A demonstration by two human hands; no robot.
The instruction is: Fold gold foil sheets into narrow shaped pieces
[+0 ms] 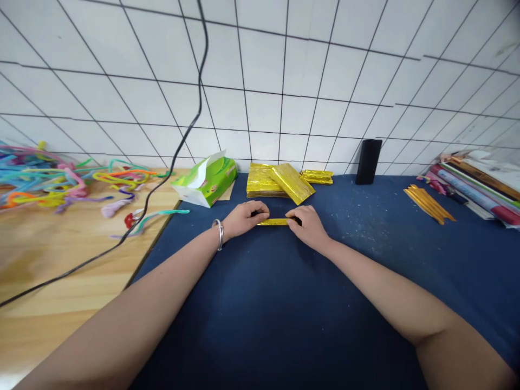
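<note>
A narrow folded strip of gold foil paper (273,221) lies on the dark blue cloth (260,303). My left hand (244,217), with a silver bangle on its wrist, has its curled fingers pressed on the strip's left end. My right hand (307,224) pinches the strip's right end. Just behind my hands sits a stack of gold foil sheets (262,181), with one sheet (292,183) lying askew on top. A smaller pile of folded gold pieces (317,176) lies to its right.
A green and white tissue box (207,181) sits left of the stack. Coloured pipe cleaners (60,179) cover the wooden table (60,271), crossed by a black cable (162,179). A black upright object (368,161) stands by the tiled wall. Folded gold strips (429,203) and books (479,184) lie at right.
</note>
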